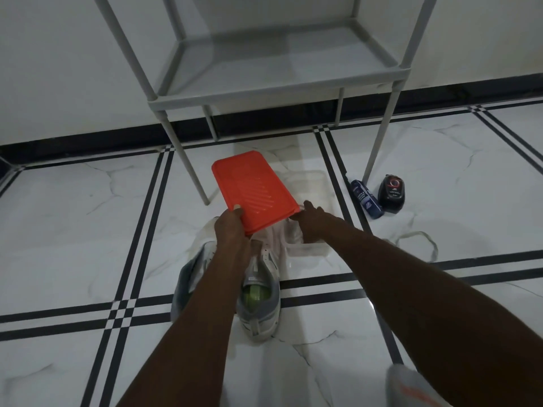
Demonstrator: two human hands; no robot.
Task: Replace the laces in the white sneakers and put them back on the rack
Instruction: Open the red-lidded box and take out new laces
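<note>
Head view: left hand (230,230) pinches red lid (254,193) edge; right hand (316,220) fingers curled at lid corner, grip unclear; sneakers (258,292) below.

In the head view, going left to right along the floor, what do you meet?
Left sneaker → left hand → red lid → right hand → blue bottle → black container.
</note>
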